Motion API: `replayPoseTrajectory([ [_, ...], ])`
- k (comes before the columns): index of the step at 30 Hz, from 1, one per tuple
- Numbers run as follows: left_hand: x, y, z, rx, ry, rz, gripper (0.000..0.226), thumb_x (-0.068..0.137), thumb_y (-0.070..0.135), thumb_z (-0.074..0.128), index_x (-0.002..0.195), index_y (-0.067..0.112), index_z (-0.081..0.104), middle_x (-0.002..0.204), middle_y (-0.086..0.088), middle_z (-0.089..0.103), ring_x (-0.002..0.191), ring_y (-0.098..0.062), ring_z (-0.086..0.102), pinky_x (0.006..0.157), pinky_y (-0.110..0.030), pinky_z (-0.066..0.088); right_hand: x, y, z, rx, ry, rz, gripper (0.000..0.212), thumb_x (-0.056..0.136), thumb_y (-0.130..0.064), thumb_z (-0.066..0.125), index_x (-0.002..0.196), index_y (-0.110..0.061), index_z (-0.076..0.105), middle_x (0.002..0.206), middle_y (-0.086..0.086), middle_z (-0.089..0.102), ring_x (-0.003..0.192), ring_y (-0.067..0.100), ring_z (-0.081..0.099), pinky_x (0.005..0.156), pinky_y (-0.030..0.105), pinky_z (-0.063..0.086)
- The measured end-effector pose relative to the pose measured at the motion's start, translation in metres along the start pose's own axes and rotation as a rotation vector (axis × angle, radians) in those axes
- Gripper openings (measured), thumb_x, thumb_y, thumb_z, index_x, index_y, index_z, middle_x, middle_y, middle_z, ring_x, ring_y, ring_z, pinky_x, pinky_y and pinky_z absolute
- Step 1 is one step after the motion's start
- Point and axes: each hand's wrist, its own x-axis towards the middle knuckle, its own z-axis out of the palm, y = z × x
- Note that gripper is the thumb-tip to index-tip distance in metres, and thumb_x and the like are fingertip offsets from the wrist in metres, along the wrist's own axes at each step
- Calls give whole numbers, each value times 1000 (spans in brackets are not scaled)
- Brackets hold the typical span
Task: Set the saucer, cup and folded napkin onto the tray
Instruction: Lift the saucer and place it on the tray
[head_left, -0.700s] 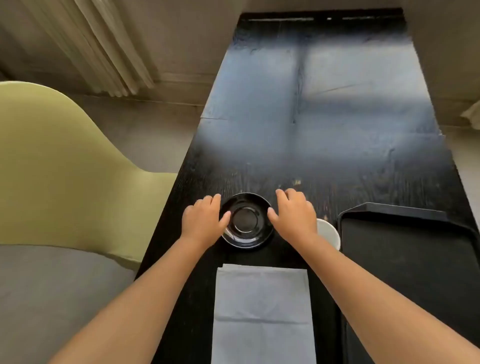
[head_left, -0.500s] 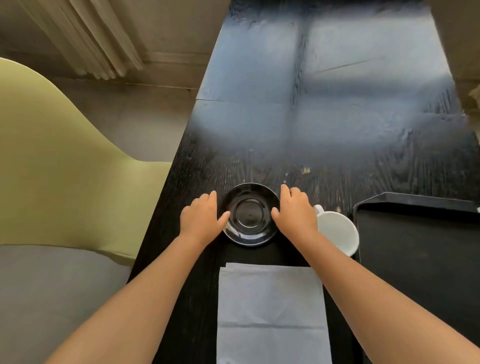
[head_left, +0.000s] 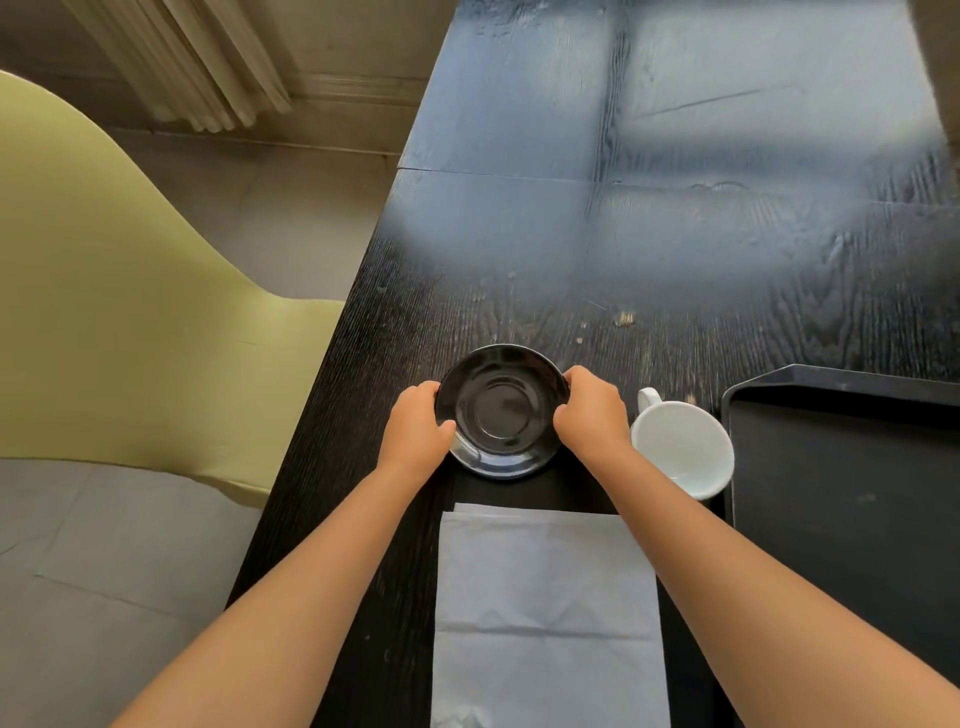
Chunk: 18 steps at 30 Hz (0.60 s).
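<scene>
A black saucer (head_left: 501, 410) is held at the middle of the dark table, slightly tilted with its near rim low. My left hand (head_left: 415, 428) grips its left rim and my right hand (head_left: 592, 415) grips its right rim, fingers curled over the edge. A white cup (head_left: 683, 447) with its handle pointing away stands just right of my right hand. A pale grey folded napkin (head_left: 548, 613) lies flat between my forearms, near the table's front. The black tray (head_left: 852, 493) sits at the right, running out of view.
The dark wooden table (head_left: 597, 249) stretches far ahead. A yellow-green chair (head_left: 119, 312) stands close to the table's left edge, with grey floor below it. Pale curtains hang at the back left.
Both hands have gone from resting flat beside the saucer to curling over its rims and gripping it. The saucer now sits tilted. The view has shifted left, showing more of the cup.
</scene>
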Motion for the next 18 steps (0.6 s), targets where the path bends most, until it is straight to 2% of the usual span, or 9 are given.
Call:
replayPoseTrajectory([
  [3, -11, 5, -14, -194, -3, -47, 32, 82, -4, 58, 109, 14, 61, 97, -8, 63, 83, -24, 63, 68, -36, 58, -11, 1, -17, 171, 44, -53, 31, 85, 2, 50, 113, -9, 58, 101, 13, 66, 91, 32, 61, 73, 37, 49],
  [5, -22, 16, -26, -342, -15, -54, 43, 85, -4, 57, 121, 20, 60, 97, 4, 64, 78, -15, 66, 60, -25, 58, -23, 7, -36, 306, 68, -100, 32, 84, 0, 53, 112, -12, 61, 86, 6, 64, 81, 26, 63, 70, 39, 57],
  [7, -36, 35, -35, -461, -14, -44, 43, 87, -1, 59, 123, 21, 60, 101, 6, 66, 80, -8, 68, 59, -16, 56, -38, 18, -58, 442, 90, -103, 32, 83, 0, 56, 111, -13, 64, 74, 0, 62, 69, 18, 63, 56, 30, 60],
  [9, -52, 59, -35, -545, 6, -51, 38, 87, 5, 63, 122, 19, 61, 105, 5, 69, 87, -4, 67, 60, -10, 54, -54, 36, -82, 566, 119, -74, 33, 83, 2, 57, 110, -13, 65, 70, -1, 62, 65, 15, 64, 48, 21, 57],
  [11, -72, 87, -27, -621, -2, -55, 36, 87, 6, 64, 121, 19, 63, 102, 8, 71, 89, -3, 68, 61, -8, 52, -70, 59, -106, 662, 142, -46, 34, 83, 4, 57, 108, -16, 67, 72, 3, 66, 68, 16, 67, 51, 21, 57],
  [15, -109, 144, 15, -840, -83, -44, 35, 84, -2, 59, 105, 23, 72, 91, 4, 77, 87, -5, 70, 65, -12, 53, -100, 116, -151, 840, 171, -33, 39, 85, 8, 55, 92, -29, 68, 57, -6, 66, 62, 5, 68, 50, 17, 55],
  [16, -117, 156, 31, -885, -93, -48, 36, 84, -3, 58, 99, 27, 73, 88, 5, 77, 85, -7, 71, 64, -13, 54, -106, 132, -160, 846, 179, -22, 41, 86, 8, 55, 91, -30, 68, 57, -5, 65, 61, 4, 67, 51, 17, 55],
  [18, -132, 177, 67, -919, -103, -85, 37, 84, -3, 58, 99, 27, 73, 86, 7, 77, 83, -8, 71, 65, -14, 54, -115, 164, -174, 819, 196, 19, 42, 86, 9, 54, 90, -30, 67, 61, 0, 63, 58, 2, 66, 50, 16, 55],
])
